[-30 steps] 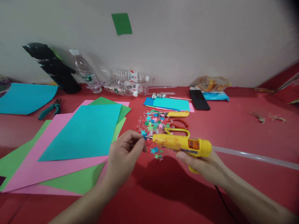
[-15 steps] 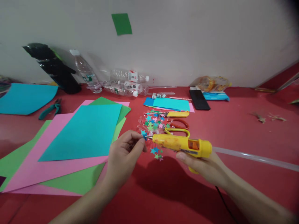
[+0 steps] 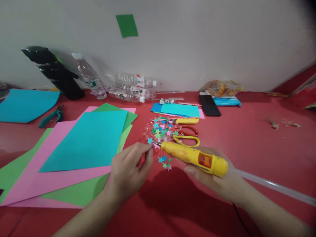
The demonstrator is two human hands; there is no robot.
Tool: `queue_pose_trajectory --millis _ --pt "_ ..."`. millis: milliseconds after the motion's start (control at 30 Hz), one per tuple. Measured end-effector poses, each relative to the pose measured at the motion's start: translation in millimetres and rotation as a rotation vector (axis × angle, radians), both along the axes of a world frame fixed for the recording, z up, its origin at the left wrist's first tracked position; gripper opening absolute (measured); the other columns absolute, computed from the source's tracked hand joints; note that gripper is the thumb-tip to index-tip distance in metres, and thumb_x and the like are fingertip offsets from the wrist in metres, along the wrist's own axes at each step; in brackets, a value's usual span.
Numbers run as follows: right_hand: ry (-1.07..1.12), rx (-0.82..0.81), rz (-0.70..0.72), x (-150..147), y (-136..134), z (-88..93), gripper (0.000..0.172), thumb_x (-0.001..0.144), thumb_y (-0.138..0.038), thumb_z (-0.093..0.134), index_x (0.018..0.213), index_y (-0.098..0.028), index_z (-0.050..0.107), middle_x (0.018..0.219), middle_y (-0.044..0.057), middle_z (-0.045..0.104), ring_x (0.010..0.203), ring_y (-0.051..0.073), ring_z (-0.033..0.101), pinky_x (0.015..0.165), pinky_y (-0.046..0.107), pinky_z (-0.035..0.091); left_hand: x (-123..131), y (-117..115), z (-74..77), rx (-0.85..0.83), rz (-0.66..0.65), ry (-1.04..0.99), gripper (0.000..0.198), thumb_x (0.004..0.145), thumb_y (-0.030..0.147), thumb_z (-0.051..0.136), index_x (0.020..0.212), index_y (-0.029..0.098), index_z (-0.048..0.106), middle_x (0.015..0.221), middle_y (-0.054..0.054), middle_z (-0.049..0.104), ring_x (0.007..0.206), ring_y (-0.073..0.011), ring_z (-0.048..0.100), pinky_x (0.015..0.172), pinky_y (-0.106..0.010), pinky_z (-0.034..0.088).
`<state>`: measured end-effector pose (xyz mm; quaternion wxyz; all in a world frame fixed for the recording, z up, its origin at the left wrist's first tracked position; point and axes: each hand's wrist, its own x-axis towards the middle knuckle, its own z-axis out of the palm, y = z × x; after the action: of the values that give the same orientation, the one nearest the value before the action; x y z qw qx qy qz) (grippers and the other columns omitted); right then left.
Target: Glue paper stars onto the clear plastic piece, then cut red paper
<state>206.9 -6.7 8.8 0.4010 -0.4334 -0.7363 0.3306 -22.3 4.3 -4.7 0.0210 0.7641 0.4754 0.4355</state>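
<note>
My right hand is wrapped round a yellow hot glue gun, with a long clear glue stick running out of its back to the right. The gun's metal nozzle points left, at the fingertips of my left hand. There, thumb and forefinger pinch a small blue paper star, turned nearly edge-on and mostly hidden. Just beyond the fingertips lies a light blue star. A heap of coloured stars sits behind the nozzle, and a smaller group of stars lies below it.
Large coloured sheets overlap at left, near pliers. Yellow-handled scissors, red-handled scissors and a utility knife lie behind the gun. Bottles, paper strips and a phone line the wall.
The glue gun's rear has swung down and slightly right, so it tilts more. My left hand has turned a little, and the pinched star now shows edge-on near the nozzle.
</note>
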Motion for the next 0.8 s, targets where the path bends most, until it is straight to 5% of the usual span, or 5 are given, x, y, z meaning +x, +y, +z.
queue_pose_trajectory --millis 133,233,300,600,800 --pt "0.206 -0.206 -0.192 9.8 12.4 1.0 0.016 0.084 -0.035 0.059 0.085 -0.021 0.067 0.057 -0.002 0.057 0.045 0.011 0.047 0.040 0.021 0.036 1.4 -0.5 0.3 -0.282 -0.019 -0.236 0.011 0.087 0.017 0.055 0.077 0.021 0.059 0.064 0.005 0.063 0.053 -0.0076 0.054 0.051 -0.019 0.041" --pt "0.260 -0.229 -0.295 22.7 33.8 -0.7 0.018 0.078 -0.034 0.057 0.072 -0.018 0.064 0.061 0.000 0.058 0.049 0.010 0.045 0.045 0.022 0.037 4.2 -1.2 1.0 -0.448 -0.096 -0.407 0.013 0.087 0.020 0.053 0.076 0.021 0.059 0.061 0.005 0.063 0.048 -0.0071 0.051 0.046 -0.018 0.039" --pt "0.119 -0.245 -0.361 31.3 49.4 -3.8 0.026 0.076 -0.036 0.049 0.063 -0.017 0.061 0.076 0.007 0.066 0.055 0.012 0.052 0.051 0.025 0.042 6.4 -2.8 1.5 -0.531 -0.146 -0.488 0.012 0.087 0.022 0.053 0.077 0.022 0.060 0.061 0.005 0.064 0.044 -0.0060 0.046 0.043 -0.018 0.035" --pt "-0.566 -0.405 -0.404 42.4 76.4 -37.3 0.049 0.088 -0.052 0.041 0.056 -0.018 0.058 0.049 0.006 0.060 0.048 0.017 0.057 0.046 0.026 0.034 14.1 -1.9 4.1 -0.903 -0.200 -0.768 0.012 0.084 0.030 0.058 0.082 0.019 0.059 0.054 0.005 0.063 0.039 -0.0029 0.034 0.040 -0.015 0.025" --pt "-0.828 -0.211 -0.481 28.5 53.6 -17.2 0.047 0.089 -0.055 0.048 0.061 -0.019 0.058 0.057 0.008 0.061 0.061 0.021 0.060 0.053 0.026 0.032 11.6 2.1 2.9 -0.992 -0.247 -0.859 0.013 0.082 0.029 0.059 0.079 0.017 0.058 0.052 0.004 0.063 0.037 -0.0017 0.032 0.039 -0.015 0.019"
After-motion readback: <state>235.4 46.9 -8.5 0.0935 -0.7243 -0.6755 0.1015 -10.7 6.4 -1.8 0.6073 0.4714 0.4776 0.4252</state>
